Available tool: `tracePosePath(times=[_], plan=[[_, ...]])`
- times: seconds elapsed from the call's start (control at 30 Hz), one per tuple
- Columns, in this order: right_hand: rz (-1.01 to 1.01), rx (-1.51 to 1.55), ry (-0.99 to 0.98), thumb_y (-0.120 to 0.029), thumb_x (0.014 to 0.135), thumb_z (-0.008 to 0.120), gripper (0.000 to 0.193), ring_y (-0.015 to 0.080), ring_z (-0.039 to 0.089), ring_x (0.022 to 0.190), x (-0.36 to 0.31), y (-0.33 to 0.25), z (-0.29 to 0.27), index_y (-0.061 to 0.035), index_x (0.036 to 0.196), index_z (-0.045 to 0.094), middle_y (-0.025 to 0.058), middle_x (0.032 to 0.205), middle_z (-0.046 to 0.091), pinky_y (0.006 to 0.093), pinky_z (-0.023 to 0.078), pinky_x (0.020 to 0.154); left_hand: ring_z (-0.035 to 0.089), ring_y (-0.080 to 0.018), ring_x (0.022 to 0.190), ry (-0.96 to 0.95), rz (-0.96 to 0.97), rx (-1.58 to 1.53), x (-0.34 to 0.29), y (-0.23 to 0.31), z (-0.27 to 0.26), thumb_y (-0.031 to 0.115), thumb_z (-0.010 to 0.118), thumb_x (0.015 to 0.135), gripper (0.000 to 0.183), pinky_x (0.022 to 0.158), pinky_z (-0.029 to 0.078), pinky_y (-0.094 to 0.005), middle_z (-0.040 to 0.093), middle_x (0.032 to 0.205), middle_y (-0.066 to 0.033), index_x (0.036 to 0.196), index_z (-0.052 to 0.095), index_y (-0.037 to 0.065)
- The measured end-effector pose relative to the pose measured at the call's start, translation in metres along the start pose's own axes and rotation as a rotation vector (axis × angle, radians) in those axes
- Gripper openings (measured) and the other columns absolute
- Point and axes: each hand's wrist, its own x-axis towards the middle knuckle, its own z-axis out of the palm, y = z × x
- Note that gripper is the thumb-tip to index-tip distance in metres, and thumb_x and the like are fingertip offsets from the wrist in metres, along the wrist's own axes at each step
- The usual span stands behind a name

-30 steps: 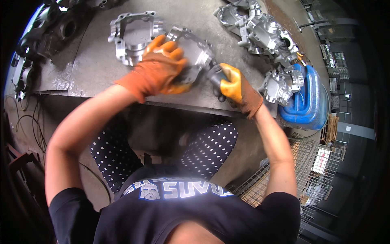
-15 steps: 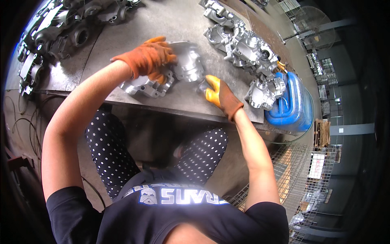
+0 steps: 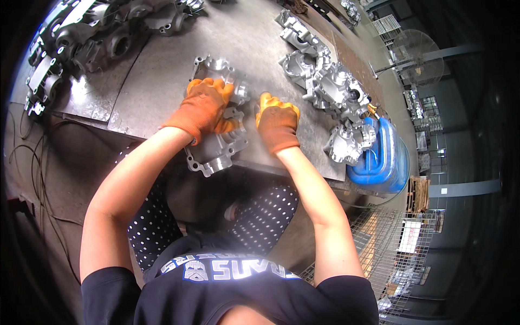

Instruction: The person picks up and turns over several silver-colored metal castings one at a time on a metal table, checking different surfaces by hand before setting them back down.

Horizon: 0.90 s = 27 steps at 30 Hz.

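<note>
1. Handling in progress, judging by the hands: two bright metal castings, an upper casting (image 3: 238, 91) and a lower casting (image 3: 221, 162), lie at the near part of the table (image 3: 162, 70), before the person.

2. Left hand (image 3: 207, 107), orange glove: fingers curled at the left side of the upper casting, thumb by the lower casting. Whether they grip either piece cannot be told, as the glove covers the contact.

3. Right hand (image 3: 278, 123), orange and brown glove: fingers folded inward, just right of the castings and apart from them in this view. Anything inside the palm is hidden.

4. Progress: the two central pieces appear to be mid-handling. Other pieces stand apart, a darker-looking left pile (image 3: 86, 40) and a brighter right row (image 3: 330, 78), with a single casting (image 3: 344, 143) beside a blue container (image 3: 385, 154). Which of these are finished and which remain cannot be told.

5. Lower casting, orientation: flange with bolt holes turned up; long axis seemingly slanting from near left to far right, partly covered by the glove; near end reaching past the table edge in view.

6. Upper casting, orientation: long axis seemingly from far left to near right, rounded machined seats at its right end.
</note>
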Motion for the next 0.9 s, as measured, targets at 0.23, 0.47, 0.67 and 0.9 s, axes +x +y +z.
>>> tracePosePath(times=[0.23, 0.47, 0.67, 0.9], plan=[[-0.108, -0.2, 0.271, -0.018, 0.085, 0.062, 0.01, 0.0249, 0.07, 0.066, 0.021, -0.008, 0.011, -0.0119, 0.093, 0.059, 0.0051, 0.077, 0.068, 0.0426, 0.049, 0.057, 0.063, -0.0297, 0.106, -0.08, -0.035, 0.008, 0.004, 0.002, -0.006, 0.063, 0.074, 0.073, 0.069, 0.092, 0.047, -0.0427, 0.067, 0.11, -0.0104, 0.116, 0.065, 0.01], [-0.03, -0.221, 0.219, -0.018, 0.089, 0.06, 0.014, 0.0208, 0.068, 0.068, 0.025, -0.017, 0.011, -0.0098, 0.1, 0.063, 0.0018, 0.079, 0.066, 0.0395, 0.048, 0.06, 0.064, -0.0311, 0.106, -0.067, -0.006, -0.018, 0.004, -0.001, -0.005, 0.06, 0.073, 0.076, 0.065, 0.09, 0.049, -0.0444, 0.067, 0.111, -0.0112, 0.116, 0.064, 0.01], [0.001, -0.237, 0.182, -0.019, 0.089, 0.06, 0.021, 0.0217, 0.069, 0.071, 0.021, -0.022, 0.003, -0.0078, 0.106, 0.064, 0.0029, 0.081, 0.067, 0.0396, 0.048, 0.064, 0.065, -0.0328, 0.105, -0.064, -0.02, -0.046, 0.003, 0.0, -0.007, 0.059, 0.074, 0.076, 0.063, 0.09, 0.05, -0.046, 0.067, 0.11, -0.0122, 0.113, 0.065, 0.009], [0.02, -0.265, 0.231, -0.016, 0.086, 0.062, 0.013, 0.0242, 0.069, 0.071, 0.025, -0.021, 0.017, -0.0105, 0.097, 0.06, 0.0037, 0.078, 0.066, 0.0412, 0.048, 0.063, 0.065, -0.033, 0.102, -0.019, -0.002, -0.085, 0.003, -0.001, -0.003, 0.056, 0.076, 0.074, 0.059, 0.087, 0.05, -0.0462, 0.067, 0.108, -0.0123, 0.108, 0.065, 0.009]])
